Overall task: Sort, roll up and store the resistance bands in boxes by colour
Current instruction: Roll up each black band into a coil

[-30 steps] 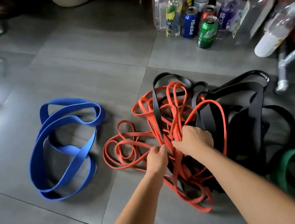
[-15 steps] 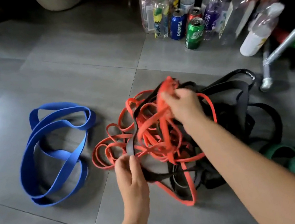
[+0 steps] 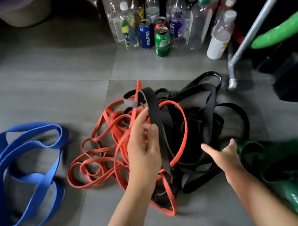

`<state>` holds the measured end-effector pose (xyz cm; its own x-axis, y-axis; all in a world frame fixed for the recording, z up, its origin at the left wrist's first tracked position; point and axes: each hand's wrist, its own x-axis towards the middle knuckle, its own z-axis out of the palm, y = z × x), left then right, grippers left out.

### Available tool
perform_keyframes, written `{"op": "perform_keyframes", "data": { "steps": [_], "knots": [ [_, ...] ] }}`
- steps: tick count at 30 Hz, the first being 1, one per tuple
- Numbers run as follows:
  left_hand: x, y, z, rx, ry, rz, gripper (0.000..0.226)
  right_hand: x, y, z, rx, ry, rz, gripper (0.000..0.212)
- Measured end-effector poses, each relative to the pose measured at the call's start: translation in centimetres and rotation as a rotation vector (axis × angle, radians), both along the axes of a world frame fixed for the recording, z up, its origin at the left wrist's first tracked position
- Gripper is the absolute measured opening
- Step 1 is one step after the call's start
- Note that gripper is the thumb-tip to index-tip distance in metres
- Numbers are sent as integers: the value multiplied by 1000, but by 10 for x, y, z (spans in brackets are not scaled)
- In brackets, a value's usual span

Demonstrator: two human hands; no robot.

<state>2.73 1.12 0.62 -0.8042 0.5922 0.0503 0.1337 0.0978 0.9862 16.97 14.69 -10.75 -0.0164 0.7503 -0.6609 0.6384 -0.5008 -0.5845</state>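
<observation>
1. Clear bottles (image 3: 150,10) and three cans, blue (image 3: 146,36), red (image 3: 160,23) and green (image 3: 162,41), stand at the back of the floor (image 3: 60,84); what they hold cannot be told.
2. Red bands (image 3: 101,160) and black bands (image 3: 209,114) lie tangled mid-floor.
3. A blue band (image 3: 27,166) lies apart to the left, and a green band (image 3: 290,164) lies to the right.
4. The left hand (image 3: 143,149) is raised over the tangle, its fingers (image 3: 141,118) pinching one black strap (image 3: 154,115) that rises above them and hangs below.
5. The right hand (image 3: 223,156) hovers over the black pile's edge with thumb and fingers (image 3: 231,146) spread, holding nothing, with its fingertips just beside the green band; whether they touch it cannot be told.
</observation>
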Motion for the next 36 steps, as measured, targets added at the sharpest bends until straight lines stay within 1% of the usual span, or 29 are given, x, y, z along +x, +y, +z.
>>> {"op": "perform_keyframes", "data": {
  "steps": [1, 2, 3, 4, 5, 7, 8, 10, 11, 12, 13, 15, 16, 17, 18, 20, 22, 23, 24, 25, 26, 27, 28, 29, 30, 31, 32, 34, 36],
  "knots": [
    [3, 3, -15, -147, -45, -78, 40, 0, -3, -10, -124, 130, -97, 101],
    [7, 4, -30, -307, -74, -175, 44, -2, -7, -20, -210, 200, -177, 98],
    [13, 1, -45, -437, -90, -267, 47, -6, -9, -27, -251, 236, -206, 90],
    [19, -3, -57, -505, -106, -347, 48, -11, -9, -31, -258, 247, -209, 80],
    [26, -6, -63, -523, -121, -412, 50, -16, -8, -34, -268, 243, -199, 69],
    [40, -9, -64, -496, -142, -487, 51, -24, -4, -36, -296, 264, -151, 62],
    [46, -9, -64, -473, -152, -508, 50, -26, -1, -33, -258, 224, -143, 59],
    [57, -1, -57, -426, -147, -492, 47, -27, 6, -31, -79, 20, -159, 51],
    [60, 5, -55, -412, -141, -441, 45, -26, 8, -27, -11, 10, -177, 46],
    [60, 12, -53, -382, -181, -361, 42, -26, 8, -23, 19, 58, -192, 39],
    [60, 20, -49, -343, -260, -271, 38, -26, 9, -19, 18, 161, -227, 31],
    [59, 34, -41, -281, -446, -186, 35, -22, 10, -9, -102, 464, -327, 23],
    [59, 40, -38, -282, -514, -191, 37, -21, 8, -5, -184, 606, -330, 26],
    [59, 45, -38, -309, -550, -212, 40, -18, 4, 1, -246, 712, -255, 34],
    [59, 47, -38, -336, -570, -249, 39, -17, 0, 6, -251, 740, -115, 45],
    [58, 48, -38, -374, -718, -304, 34, -16, -5, 7, -147, 661, 86, 59],
    [57, 45, -42, -337, -942, -313, 39, -14, -4, 0, -143, 582, 83, 80],
    [56, 40, -47, -358, -947, -274, 36, -16, -3, -1, -163, 564, 52, 88],
    [55, 36, -53, -408, -818, -239, 26, -18, -2, -3, -172, 521, 16, 90],
    [54, 30, -60, -505, -551, -189, 15, -21, 1, -6, -164, 470, -44, 89],
    [51, 25, -66, -610, -270, -137, 13, -23, 4, -10, -153, 417, -126, 82],
    [46, 21, -73, -668, -31, -127, 24, -24, 7, -10, -143, 399, -205, 72],
    [43, 18, -77, -731, 116, -174, 42, -26, 9, -10, -154, 419, -276, 61],
    [39, 16, -81, -813, 198, -253, 62, -27, 12, -11, -189, 464, -335, 49],
    [36, 16, -83, -908, 282, -349, 76, -28, 15, -10, -239, 520, -383, 35],
    [33, 16, -86, -1004, 369, -429, 82, -28, 16, -9, -296, 570, -422, 21],
    [29, 17, -87, -1056, 444, -454, 80, -27, 17, -8, -342, 595, -453, 12],
    [22, 16, -88, -1048, 487, -468, 71, -23, 17, -7, -409, 603, -482, 12],
    [12, 7, -85, -960, 430, -419, 65, -23, 15, -3, -466, 612, -426, 24]
  ]
}}
